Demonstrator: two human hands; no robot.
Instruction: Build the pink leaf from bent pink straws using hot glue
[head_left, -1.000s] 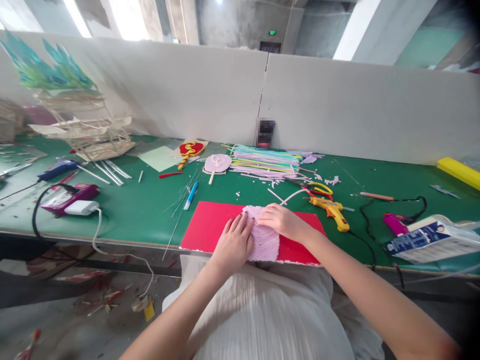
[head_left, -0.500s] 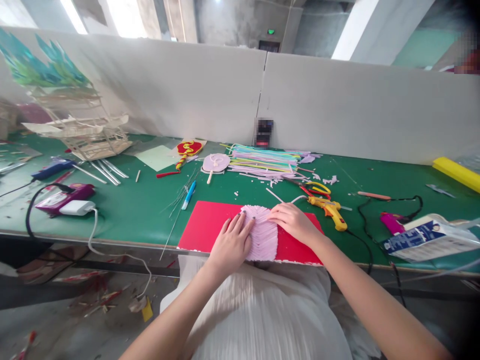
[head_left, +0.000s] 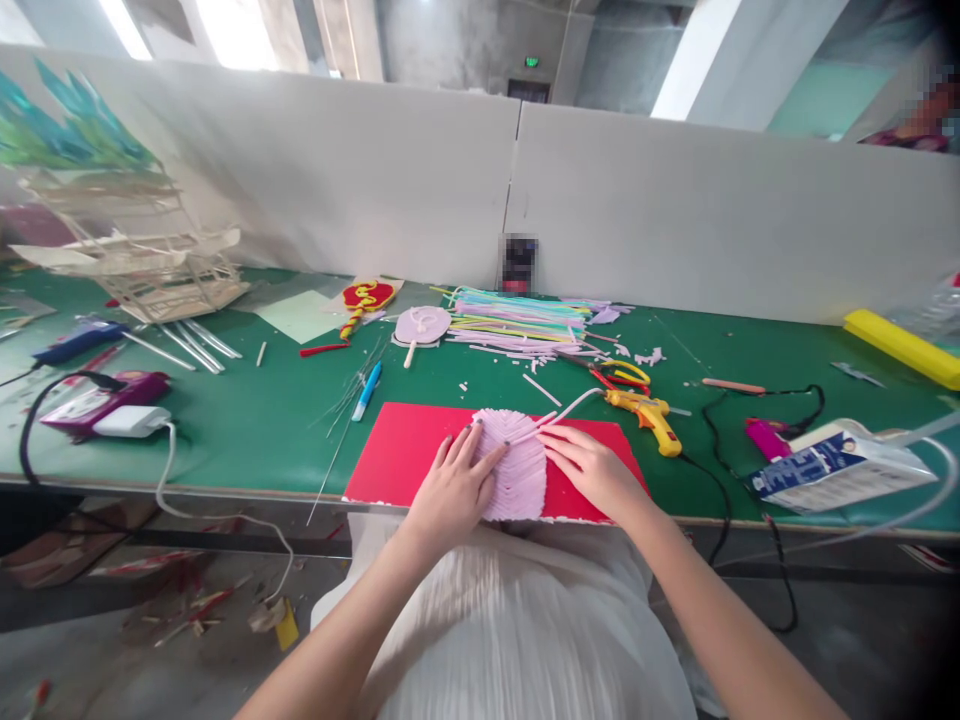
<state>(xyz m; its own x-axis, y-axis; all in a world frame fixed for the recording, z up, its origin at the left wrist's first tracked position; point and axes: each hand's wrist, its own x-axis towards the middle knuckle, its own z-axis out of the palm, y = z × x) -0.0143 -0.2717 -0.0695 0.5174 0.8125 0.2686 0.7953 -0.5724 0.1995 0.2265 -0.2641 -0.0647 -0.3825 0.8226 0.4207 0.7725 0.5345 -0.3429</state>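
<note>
A leaf-shaped lilac piece (head_left: 517, 475) made of rows of fuzzy strips, like pipe cleaners, lies on a red board (head_left: 397, 450) at the table's near edge. My left hand (head_left: 454, 490) rests on its left side, fingers stretched and spread, the index fingertip near the middle. At the right edge, my right hand (head_left: 592, 468) touches with outstretched fingers, palm down. A long lilac pipe cleaner (head_left: 577, 402) runs from the leaf's upper part past the right fingertips, curving up to the right. Whether any strip is under the right fingers is hidden.
Behind lie a bundle of coloured pipe cleaners (head_left: 517, 318), a yellow glue gun (head_left: 646, 415), yellow-red handled pliers (head_left: 622, 378) and a blue pen (head_left: 367, 390). A purple power strip (head_left: 105, 400) stands left, a carton (head_left: 840, 465) right. A white partition (head_left: 375, 170) borders the table.
My right hand's fingers have gone from a pinch at the leaf's edge to straighter and lower. More of the long pipe cleaner shows now. The left hand stays on the leaf; the view shifted slightly.
</note>
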